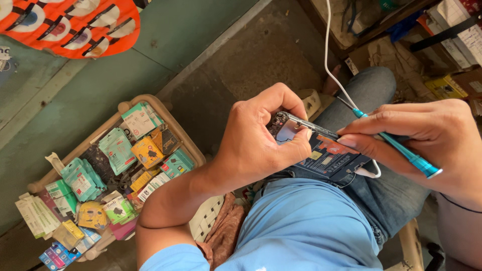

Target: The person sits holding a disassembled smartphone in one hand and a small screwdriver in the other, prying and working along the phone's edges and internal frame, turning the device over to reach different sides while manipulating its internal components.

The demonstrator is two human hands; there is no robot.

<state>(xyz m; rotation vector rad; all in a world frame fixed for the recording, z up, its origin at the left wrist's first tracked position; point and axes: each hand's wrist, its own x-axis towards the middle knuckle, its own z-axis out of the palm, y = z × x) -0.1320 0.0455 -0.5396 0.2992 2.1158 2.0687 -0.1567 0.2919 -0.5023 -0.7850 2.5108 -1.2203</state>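
Floor tray (165, 108) holds packets (116, 149); left hand (256, 145) grips phone (326, 155), right (432, 135) screwdriver (401, 150).

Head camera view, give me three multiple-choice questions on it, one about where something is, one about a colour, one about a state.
1. Where does the tray of small packets sit?
A. On the floor, to the left of the person
B. On the person's lap
C. On a shelf above the hands

2. What colour is the handle of the screwdriver in the right hand?
A. Red
B. Blue
C. Black

3. In what state is the phone held by the left hand?
A. Sealed in a box
B. Back cover off, insides showing
C. Lying untouched on the floor

Answers:
1. A, the tray lies on the ground at the picture's left, beside the left arm.
2. B, the slim handle between the fingers is bright blue.
3. B, the battery and inner parts show, and the left hand grips its upper end over the lap.
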